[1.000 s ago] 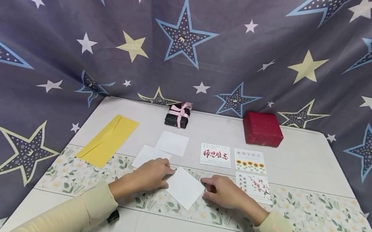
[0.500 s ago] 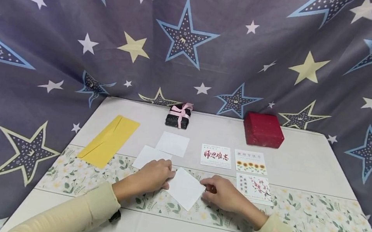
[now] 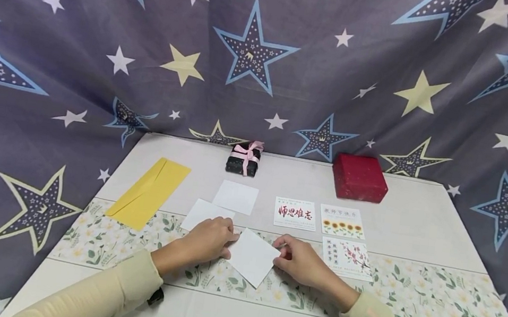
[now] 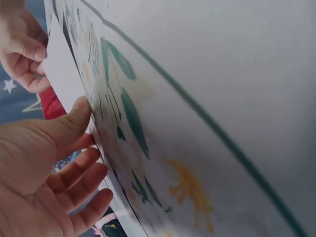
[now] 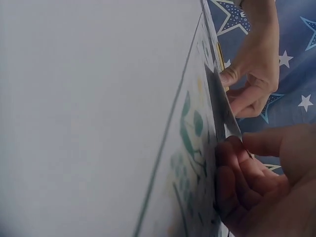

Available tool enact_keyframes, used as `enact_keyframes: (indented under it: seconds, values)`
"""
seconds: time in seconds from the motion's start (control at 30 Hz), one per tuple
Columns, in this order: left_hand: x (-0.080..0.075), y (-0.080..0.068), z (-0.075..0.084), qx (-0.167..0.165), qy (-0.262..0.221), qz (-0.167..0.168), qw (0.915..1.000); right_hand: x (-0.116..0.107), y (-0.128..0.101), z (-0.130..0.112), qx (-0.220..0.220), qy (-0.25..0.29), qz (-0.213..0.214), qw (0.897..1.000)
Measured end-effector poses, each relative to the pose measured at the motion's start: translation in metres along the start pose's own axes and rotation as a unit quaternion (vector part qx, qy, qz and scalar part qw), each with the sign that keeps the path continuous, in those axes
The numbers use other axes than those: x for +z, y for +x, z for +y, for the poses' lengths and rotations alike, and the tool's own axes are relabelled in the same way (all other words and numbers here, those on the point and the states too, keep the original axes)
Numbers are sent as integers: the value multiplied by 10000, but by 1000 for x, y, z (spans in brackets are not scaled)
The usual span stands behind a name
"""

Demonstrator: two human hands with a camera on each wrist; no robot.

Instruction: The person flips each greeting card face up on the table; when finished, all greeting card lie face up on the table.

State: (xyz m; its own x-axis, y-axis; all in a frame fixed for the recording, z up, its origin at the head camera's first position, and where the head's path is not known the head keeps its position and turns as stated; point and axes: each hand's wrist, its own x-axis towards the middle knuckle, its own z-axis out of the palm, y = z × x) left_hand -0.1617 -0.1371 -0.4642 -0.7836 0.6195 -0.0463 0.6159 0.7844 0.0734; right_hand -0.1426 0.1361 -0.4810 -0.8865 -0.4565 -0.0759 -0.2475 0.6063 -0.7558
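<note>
While both hands work at lower centre frame, left hand (image 3: pixel 210 239) pinches the blank white square card (image 3: pixel 253 256) by its left edge; right hand (image 3: pixel 299 261) pinches the opposite corner, lifting it off the floral-banded worktop (image 3: pixel 433 300).

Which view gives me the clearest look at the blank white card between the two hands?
The head view: the white card shows whole, tilted on the floral strip, the left hand and right hand at its ends. The left wrist view shows only a sliver; the right wrist view shows it edge-on, a corner at the fingertips.
</note>
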Motion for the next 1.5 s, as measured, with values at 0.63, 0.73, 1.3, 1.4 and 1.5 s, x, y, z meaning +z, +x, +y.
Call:
enact_keyframes:
  seconds: [0.63, 0.73, 1.3, 1.4, 1.5]
  values:
    - [0, 10, -6, -682, -2106, 1010, 9700, -18, 4, 8, 292, 1357, -29, 9903]
    - [-3, 13, -6, -733, -2485, 1047, 9602, -23, 4, 12, 327, 1419, 1, 9893]
    - [-34, 40, -4, -953, -3778, 1052, 9149, -59, -5, 21, -156, 2473, 8, 9688]
    - [-39, 43, -2, -942, -3966, 1023, 9074, -65, -7, 21, -180, 2145, 59, 9766]
    - [-42, 47, 1, -948, -4112, 1018, 9009, -70, -8, 22, -77, 1899, 172, 9816]
